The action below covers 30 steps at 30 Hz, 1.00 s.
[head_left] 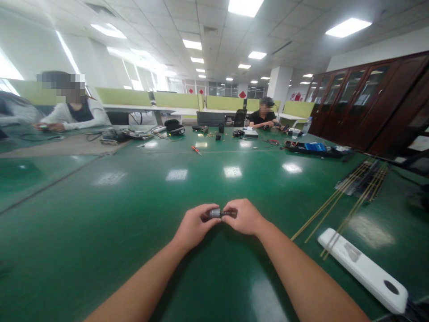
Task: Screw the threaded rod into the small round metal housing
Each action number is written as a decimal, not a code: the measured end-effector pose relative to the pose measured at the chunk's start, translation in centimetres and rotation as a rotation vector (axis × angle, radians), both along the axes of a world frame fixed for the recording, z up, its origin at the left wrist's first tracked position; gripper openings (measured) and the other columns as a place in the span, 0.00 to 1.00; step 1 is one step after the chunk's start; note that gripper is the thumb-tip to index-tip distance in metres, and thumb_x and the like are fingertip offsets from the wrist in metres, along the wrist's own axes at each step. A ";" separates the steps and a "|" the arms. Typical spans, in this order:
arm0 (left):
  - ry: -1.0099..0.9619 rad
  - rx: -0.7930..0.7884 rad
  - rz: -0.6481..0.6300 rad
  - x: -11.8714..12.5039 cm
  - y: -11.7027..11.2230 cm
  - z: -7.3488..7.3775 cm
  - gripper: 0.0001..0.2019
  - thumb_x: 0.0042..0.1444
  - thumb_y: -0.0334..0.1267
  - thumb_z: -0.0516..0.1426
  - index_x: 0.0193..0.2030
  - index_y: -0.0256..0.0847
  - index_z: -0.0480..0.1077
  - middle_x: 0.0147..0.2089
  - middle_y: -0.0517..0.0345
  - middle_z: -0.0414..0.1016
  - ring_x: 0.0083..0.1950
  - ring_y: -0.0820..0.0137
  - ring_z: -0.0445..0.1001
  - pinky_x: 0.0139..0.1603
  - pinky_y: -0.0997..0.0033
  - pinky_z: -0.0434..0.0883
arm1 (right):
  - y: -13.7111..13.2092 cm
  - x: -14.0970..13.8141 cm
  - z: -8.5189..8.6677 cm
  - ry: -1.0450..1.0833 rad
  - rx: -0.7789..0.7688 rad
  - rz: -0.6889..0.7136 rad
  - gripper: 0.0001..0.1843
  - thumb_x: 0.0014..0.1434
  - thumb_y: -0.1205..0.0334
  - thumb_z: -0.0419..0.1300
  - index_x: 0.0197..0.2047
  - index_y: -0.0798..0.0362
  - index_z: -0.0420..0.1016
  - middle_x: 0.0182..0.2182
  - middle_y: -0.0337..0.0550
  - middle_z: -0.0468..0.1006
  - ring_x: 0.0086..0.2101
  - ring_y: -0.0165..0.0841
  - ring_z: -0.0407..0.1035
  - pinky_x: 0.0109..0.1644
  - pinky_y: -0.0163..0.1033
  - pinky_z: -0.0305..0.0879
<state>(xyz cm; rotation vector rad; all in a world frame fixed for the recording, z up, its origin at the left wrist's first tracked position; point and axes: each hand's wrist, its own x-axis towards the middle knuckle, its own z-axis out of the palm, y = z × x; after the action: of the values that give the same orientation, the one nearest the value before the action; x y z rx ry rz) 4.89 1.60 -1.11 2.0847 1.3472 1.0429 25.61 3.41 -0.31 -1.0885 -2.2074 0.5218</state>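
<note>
In the head view, a small silver-grey cylinder, apparently metal (215, 213), is grasped between the thumb and fingers of the left hand (196, 226), and a thin dark ribbed shaft (228, 213) at its three o'clock end is pinched by the right hand (246, 218). Both are held low at the near middle of the glossy green tabletop (134, 192); whether they are joined cannot be told. If the two grips were pulled out of line, the shaft could be bent or jammed; if the smooth cylinder were pinched too lightly, it could slip, drop and roll across the slick surface. From the hands, thin yellow rods (335, 195) lie towards two o'clock and a long white plastic bar (363, 270) towards four; either could be knocked by a wide right elbow.
</note>
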 end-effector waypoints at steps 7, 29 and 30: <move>0.008 0.001 0.000 0.0 0.0 0.0 0.15 0.52 0.41 0.63 0.47 0.44 0.77 0.46 0.56 0.80 0.44 0.63 0.78 0.49 0.64 0.74 | 0.0 -0.1 0.2 0.007 -0.002 0.002 0.05 0.55 0.61 0.64 0.36 0.50 0.81 0.31 0.40 0.80 0.32 0.33 0.71 0.36 0.36 0.62; 0.000 -0.024 0.023 0.0 0.0 -0.1 0.14 0.52 0.39 0.64 0.47 0.46 0.77 0.45 0.60 0.80 0.41 0.66 0.77 0.45 0.69 0.73 | 0.0 0.0 0.0 -0.018 0.006 0.000 0.06 0.56 0.60 0.63 0.36 0.51 0.80 0.31 0.40 0.80 0.31 0.31 0.71 0.35 0.34 0.61; -0.002 -0.025 0.024 0.0 0.0 -0.1 0.14 0.52 0.39 0.64 0.47 0.46 0.77 0.45 0.60 0.80 0.41 0.66 0.77 0.44 0.69 0.73 | 0.0 0.1 -0.1 -0.017 0.011 0.001 0.06 0.56 0.61 0.62 0.36 0.51 0.80 0.31 0.40 0.80 0.31 0.31 0.71 0.35 0.34 0.61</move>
<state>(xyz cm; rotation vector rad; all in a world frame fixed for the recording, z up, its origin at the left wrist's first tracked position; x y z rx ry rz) 4.85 1.64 -1.19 2.0538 1.3809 1.0319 25.66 3.45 -0.39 -1.0903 -2.2230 0.5022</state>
